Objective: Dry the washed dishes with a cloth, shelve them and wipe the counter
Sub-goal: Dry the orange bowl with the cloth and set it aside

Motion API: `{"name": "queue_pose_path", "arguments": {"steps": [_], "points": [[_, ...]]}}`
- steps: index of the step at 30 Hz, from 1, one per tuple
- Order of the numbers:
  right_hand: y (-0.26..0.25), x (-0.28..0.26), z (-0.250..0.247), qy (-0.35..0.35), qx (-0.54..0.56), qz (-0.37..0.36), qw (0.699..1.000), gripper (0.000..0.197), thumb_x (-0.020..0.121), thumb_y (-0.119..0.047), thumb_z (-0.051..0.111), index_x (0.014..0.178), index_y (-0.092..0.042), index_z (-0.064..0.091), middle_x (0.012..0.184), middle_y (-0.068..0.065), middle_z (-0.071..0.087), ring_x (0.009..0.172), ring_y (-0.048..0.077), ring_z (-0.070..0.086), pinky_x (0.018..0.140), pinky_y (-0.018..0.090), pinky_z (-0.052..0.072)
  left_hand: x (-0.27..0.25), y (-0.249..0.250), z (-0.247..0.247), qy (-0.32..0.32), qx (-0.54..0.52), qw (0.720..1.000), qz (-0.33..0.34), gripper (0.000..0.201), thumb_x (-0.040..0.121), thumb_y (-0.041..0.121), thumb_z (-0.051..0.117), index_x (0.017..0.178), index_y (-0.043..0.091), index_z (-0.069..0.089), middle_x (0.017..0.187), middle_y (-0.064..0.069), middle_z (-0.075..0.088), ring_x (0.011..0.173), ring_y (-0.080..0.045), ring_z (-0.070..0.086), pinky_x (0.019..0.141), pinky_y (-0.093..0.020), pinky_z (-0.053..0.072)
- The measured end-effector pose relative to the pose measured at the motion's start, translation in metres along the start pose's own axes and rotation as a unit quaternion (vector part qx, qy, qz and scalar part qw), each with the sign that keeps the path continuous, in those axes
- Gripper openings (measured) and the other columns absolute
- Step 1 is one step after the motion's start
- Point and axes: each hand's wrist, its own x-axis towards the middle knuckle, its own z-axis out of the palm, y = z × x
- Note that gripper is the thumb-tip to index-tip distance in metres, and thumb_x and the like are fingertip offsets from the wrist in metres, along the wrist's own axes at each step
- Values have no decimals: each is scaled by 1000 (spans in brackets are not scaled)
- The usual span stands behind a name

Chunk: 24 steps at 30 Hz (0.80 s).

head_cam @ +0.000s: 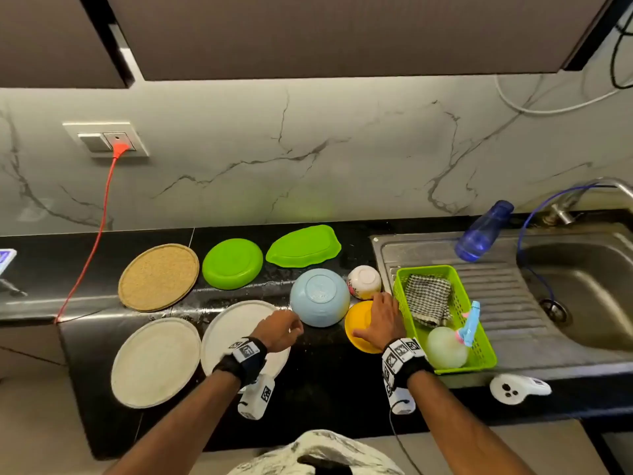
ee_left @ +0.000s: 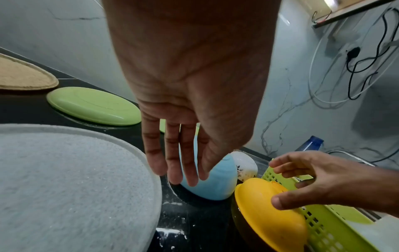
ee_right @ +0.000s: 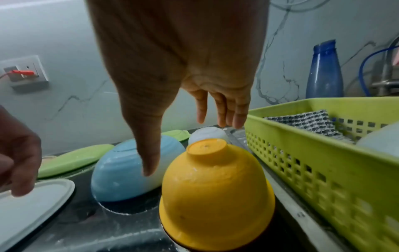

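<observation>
Both forearms reach forward from six o'clock toward twelve, each wrist wrapped in a dark band with marker tags. The left hand point(head_cam: 279, 329) hangs palm down, fingers point(ee_left: 170, 158) straight and loosely together, holding nothing. The right hand point(head_cam: 382, 322), at three o'clock of the left, is spread with fingers point(ee_right: 224, 109) extended and thumb apart, empty.

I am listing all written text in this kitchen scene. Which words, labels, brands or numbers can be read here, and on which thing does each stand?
No readable text.
Wrist straps: black-and-white square code patterns, no letters.
White device: a small label, too blurred to read.
Bowls, plates, basket: no print visible.
</observation>
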Motion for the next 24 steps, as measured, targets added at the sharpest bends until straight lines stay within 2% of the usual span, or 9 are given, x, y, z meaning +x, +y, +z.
{"name": "queue_pose_path", "arguments": {"steps": [3, 6, 11, 15, 18, 21, 24], "points": [[-3, 11, 7, -99, -28, 25, 994, 131, 54, -61, 92, 152, -9, 23, 150, 16, 38, 141, 36, 39, 112, 46, 40, 4, 5, 1, -19, -6, 1000, -8, 16, 89, 27, 59, 96, 21, 72, 101, 2, 73, 97, -21, 67, 84, -38, 54], [-4, 17, 18, -133, -44, 41, 989, 147, 47, -56, 98, 157, -15, 11, 156, 18, 30, 145, 40, 35, 111, 53, 41, -1, 12, -1, -42, -3, 999, -18, 14, 92, 27, 59, 96, 22, 72, 100, 4, 73, 95, -18, 66, 84, -36, 54], [0, 13, 26, -120, -34, 47, 991, 136, 43, -55, 99, 149, -18, 22, 146, 14, 37, 135, 39, 44, 102, 53, 49, 0, 5, 2, -66, -33, 997, -23, 15, 92, 23, 59, 92, 21, 74, 100, 5, 74, 94, -15, 66, 87, -32, 53], [-2, 2, 25, -124, 4, 46, 991, 142, 44, -59, 97, 154, -18, 17, 149, 15, 34, 138, 39, 40, 107, 51, 45, 3, 4, 4, -75, -79, 994, -11, 15, 94, 20, 59, 93, 17, 74, 89, 10, 71, 87, -10, 64, 85, -29, 52], [-10, -8, 12, -111, 61, 25, 992, 138, 44, -60, 96, 153, -23, 20, 149, 13, 32, 137, 39, 41, 109, 50, 43, 2, 9, 4, -74, -156, 985, 14, 16, 98, 19, 59, 101, 8, 71, 92, 1, 74, 78, -12, 65, 78, -27, 53], [-21, -20, -4, -88, 171, -18, 981, 134, 42, -59, 96, 152, -31, 23, 146, 7, 29, 132, 36, 45, 108, 49, 45, -3, 21, -1, -85, -288, 954, 14, 30, 104, 29, 55, 113, 2, 65, 102, -7, 74, 81, -14, 65, 71, -25, 54], [-39, -31, -17, -89, 220, -65, 969, 133, 47, -61, 94, 155, -33, 22, 149, 3, 29, 134, 30, 46, 109, 48, 45, -8, 33, -12, -112, -456, 883, -14, 44, 104, 37, 54, 125, -1, 61, 110, -10, 72, 97, -23, 71, 82, -32, 59]]}}
